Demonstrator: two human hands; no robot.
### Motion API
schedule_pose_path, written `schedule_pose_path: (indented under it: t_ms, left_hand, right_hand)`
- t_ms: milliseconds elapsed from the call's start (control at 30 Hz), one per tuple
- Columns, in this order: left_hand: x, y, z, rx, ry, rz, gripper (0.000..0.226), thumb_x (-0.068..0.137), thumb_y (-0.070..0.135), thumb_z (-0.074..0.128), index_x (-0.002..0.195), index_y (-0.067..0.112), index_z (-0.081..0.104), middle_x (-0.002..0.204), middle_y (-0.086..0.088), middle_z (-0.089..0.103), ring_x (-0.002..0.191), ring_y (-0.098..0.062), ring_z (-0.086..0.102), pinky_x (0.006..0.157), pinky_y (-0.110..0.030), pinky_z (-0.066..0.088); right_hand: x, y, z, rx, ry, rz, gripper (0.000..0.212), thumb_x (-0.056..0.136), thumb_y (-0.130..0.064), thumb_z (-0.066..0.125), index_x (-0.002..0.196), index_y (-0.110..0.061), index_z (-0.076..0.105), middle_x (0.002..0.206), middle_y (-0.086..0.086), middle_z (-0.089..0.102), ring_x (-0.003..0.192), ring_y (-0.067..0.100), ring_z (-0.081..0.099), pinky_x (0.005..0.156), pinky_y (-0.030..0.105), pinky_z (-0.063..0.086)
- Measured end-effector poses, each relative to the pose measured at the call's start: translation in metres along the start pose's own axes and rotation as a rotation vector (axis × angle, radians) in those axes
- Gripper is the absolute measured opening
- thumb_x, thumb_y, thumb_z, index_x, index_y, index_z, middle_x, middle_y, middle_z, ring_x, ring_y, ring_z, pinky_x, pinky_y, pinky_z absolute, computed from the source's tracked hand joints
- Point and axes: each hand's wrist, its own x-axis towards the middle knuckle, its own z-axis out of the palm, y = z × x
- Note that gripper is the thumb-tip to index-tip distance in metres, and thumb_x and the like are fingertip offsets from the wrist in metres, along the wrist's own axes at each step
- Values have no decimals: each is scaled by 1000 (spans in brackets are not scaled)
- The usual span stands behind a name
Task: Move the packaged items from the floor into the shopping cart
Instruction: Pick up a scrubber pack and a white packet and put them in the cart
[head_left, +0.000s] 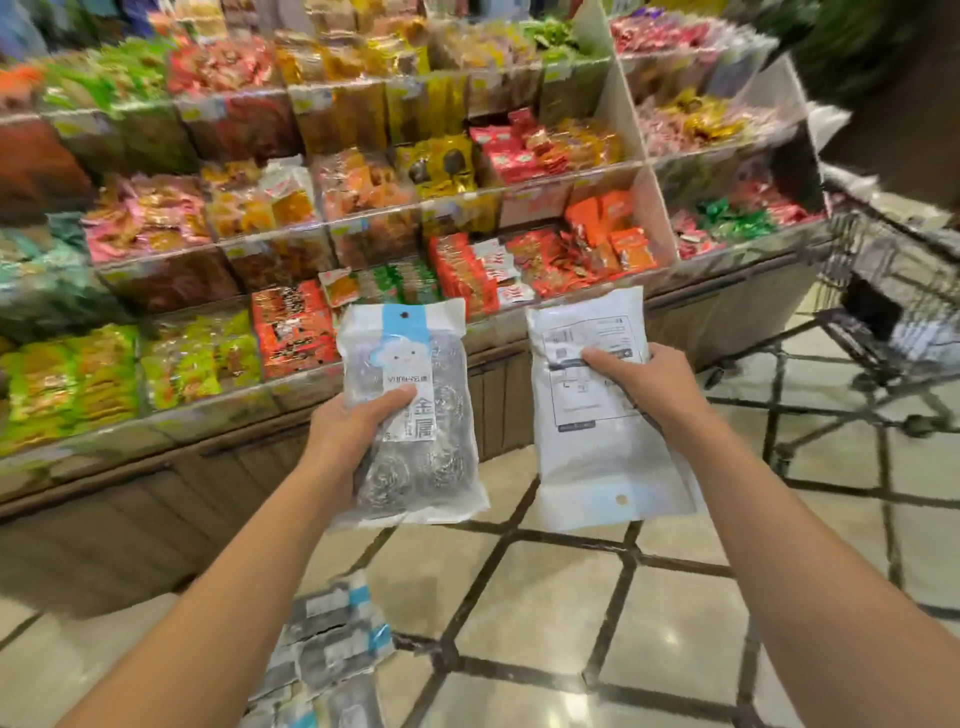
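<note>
Scourer pack (410, 410) label reading "金属" under a cloud face, other pack's (597, 410) print too small

The pack (410, 410) at the left hand (345, 431) was clear glossy plastic film over coiled, shiny metal scourers, with a matt paper-like label. At three o'clock from it, the right hand (641, 382) held a pack (597, 415) of smooth white plastic, faintly iridescent near its lower edge. The floor (545, 613) was polished, reflective tile. The cart (893, 291) at two o'clock was metal wire. The shelf base (156, 509) looked like matt wood.
</note>
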Motion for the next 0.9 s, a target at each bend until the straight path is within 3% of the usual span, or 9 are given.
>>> schedule_pose_path:
  t_ms: [67,200,333,400,533,667,767,900]
  left_hand:
    - [7,0,46,18,-47,-7,42,79,20,87,118,14,74,101,-9,81,93,-29,79,88,-47,62]
    - [22,4,152,37,-160,-41,47,79,22,87,123,13,71,104,-11,81,93,-30,79,88,-47,61]
    - [33,3,250,93,-271,-40,50,76,23,89,122,12,72,102,-12,81,92,-31,79,86,-47,62]
    - [37,0,295,114,-325,-49,50,76,22,89,122,11,72,102,-13,81,92,-32,78,87,-47,62]
    - [44,-9,386,168,-431,-61,42,82,19,84,120,8,73,103,-14,80,94,-32,78,80,-40,62]
    - [63,-27,479,212,-549,-90,43,81,22,85,120,9,73,104,-13,80,92,-32,78,81,-41,62]
    - [81,-41,551,246,-624,-122,46,79,25,87,120,11,73,105,-12,80,93,-31,78,79,-40,61]
    - [107,-49,652,276,-694,-159,43,78,26,87,117,13,74,103,-10,81,91,-30,78,79,-39,61]
  right_hand:
    - [12,6,-40,20,33,14,29,78,-38,91,98,-19,80,96,-1,83,90,22,79,91,49,63]
    - [30,15,-132,53,136,-4,15,83,-31,88,91,-23,78,101,3,82,92,21,78,91,45,63]
    - [40,33,-220,116,285,6,28,83,-33,87,104,-17,78,102,3,81,92,19,78,86,38,63]
    - [43,44,-258,156,366,19,25,82,-33,88,100,-18,78,99,3,81,90,19,78,87,39,63]
    - [44,67,-327,189,488,49,14,83,-29,88,82,-25,74,90,-4,80,73,8,76,74,30,63]
    - [54,90,-392,231,594,87,12,87,-21,85,88,-19,73,86,-1,77,63,5,73,55,18,59]
    - [75,105,-443,222,674,121,17,85,-26,87,94,-16,77,94,10,80,77,17,75,67,28,61]
    - [117,115,-510,210,751,147,15,87,-27,84,95,-16,77,81,2,75,62,12,61,53,20,47]
